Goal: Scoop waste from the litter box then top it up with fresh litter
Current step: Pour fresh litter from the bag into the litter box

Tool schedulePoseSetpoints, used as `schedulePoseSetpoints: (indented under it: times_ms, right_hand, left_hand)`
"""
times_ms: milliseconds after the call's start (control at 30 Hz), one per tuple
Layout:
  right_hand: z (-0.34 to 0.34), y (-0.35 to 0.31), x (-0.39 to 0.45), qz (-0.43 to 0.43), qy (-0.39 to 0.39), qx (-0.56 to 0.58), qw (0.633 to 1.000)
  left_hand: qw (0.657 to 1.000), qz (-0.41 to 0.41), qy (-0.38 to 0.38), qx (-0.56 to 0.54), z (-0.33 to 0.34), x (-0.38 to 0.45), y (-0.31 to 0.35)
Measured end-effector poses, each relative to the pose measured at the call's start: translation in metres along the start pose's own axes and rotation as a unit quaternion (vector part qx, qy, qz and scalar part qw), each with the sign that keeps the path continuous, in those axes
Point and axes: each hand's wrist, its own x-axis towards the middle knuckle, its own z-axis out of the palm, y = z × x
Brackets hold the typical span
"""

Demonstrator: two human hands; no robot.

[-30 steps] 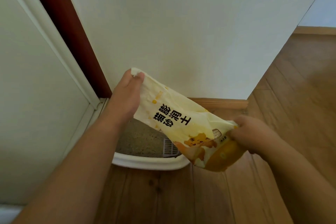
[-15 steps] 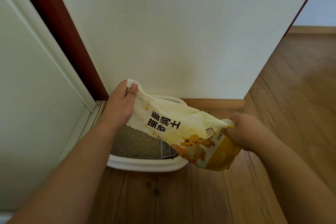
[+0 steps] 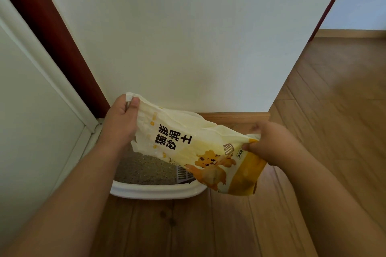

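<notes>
Head view: left hand (image 3: 121, 123) is pinching the litter bag (image 3: 200, 152) at its ten o'clock corner, right hand (image 3: 269, 144) gripping its four o'clock end; the long axis is slanting between them over the litter box (image 3: 156, 191), whose granules are lying at six o'clock beneath.

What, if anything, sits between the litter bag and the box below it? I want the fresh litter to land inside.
Nothing visible does. The litter bag, held by the left hand and right hand, hangs directly over the litter box. A grey scoop lies in the litter under the bag.
</notes>
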Motion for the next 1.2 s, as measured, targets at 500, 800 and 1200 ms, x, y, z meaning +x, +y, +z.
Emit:
schedulePoseSetpoints:
  times_ms: [500,800,1200]
  right_hand:
    - [-0.017,0.004,0.008,0.029,0.002,0.027,0.999]
    - [-0.014,0.007,0.012,0.023,0.03,0.034,0.999]
    - [-0.013,0.009,0.014,0.021,0.051,0.042,0.998]
  left_hand:
    - [0.998,-0.053,-0.014,-0.033,0.001,0.004,-0.008]
    - [0.997,-0.058,-0.038,0.014,0.004,0.012,-0.018]
    - [0.996,-0.071,-0.048,0.006,0.012,0.012,-0.027]
